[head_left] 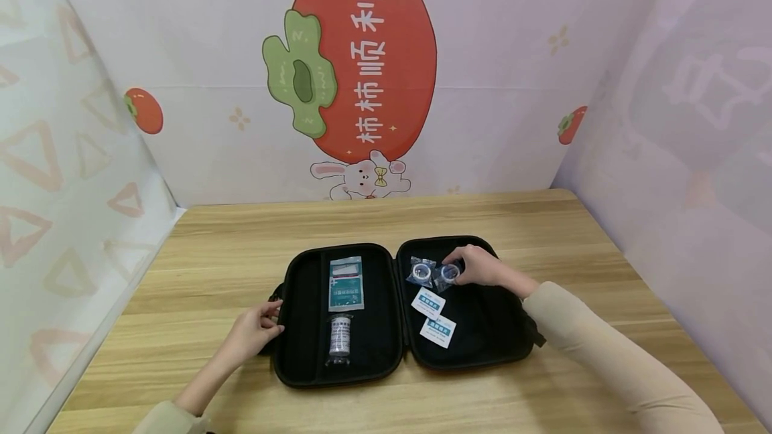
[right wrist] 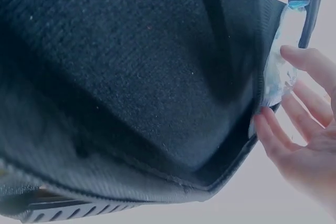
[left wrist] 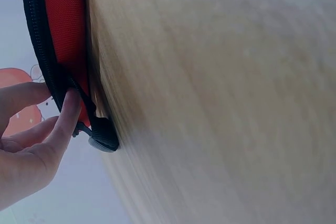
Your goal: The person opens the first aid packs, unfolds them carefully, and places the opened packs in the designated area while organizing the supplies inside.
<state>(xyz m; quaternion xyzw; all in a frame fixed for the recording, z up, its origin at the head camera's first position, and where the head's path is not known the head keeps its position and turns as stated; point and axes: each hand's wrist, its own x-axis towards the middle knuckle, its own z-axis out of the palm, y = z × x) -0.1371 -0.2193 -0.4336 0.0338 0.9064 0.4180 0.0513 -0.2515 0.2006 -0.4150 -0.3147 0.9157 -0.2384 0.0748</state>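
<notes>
An unfolded black zip case [head_left: 374, 360] lies on the wooden table, with red on its outside. My left hand [head_left: 252, 332] pinches its left edge; in the left wrist view the fingers [left wrist: 65, 116] are at the zip and pull tab. Over the right half, my right hand [head_left: 479, 266] has thumb and fingertips about a clear-wrapped white roll [head_left: 449, 273], seemingly tape. A second wrapped roll [head_left: 421, 272] sits just left of it. Below them are two white-and-blue sachets [head_left: 429, 303], one overlapping the other. From the right wrist, a shiny clear wrapper [right wrist: 281, 59] shows between the fingers.
In the case's left half, a teal packet [head_left: 346, 283] lies above a wrapped bandage roll [head_left: 340, 337]. A raised rim surrounds each half. The wooden table [head_left: 241, 246] ends at a printed cloth [head_left: 482, 139] behind, with more cloth at both sides.
</notes>
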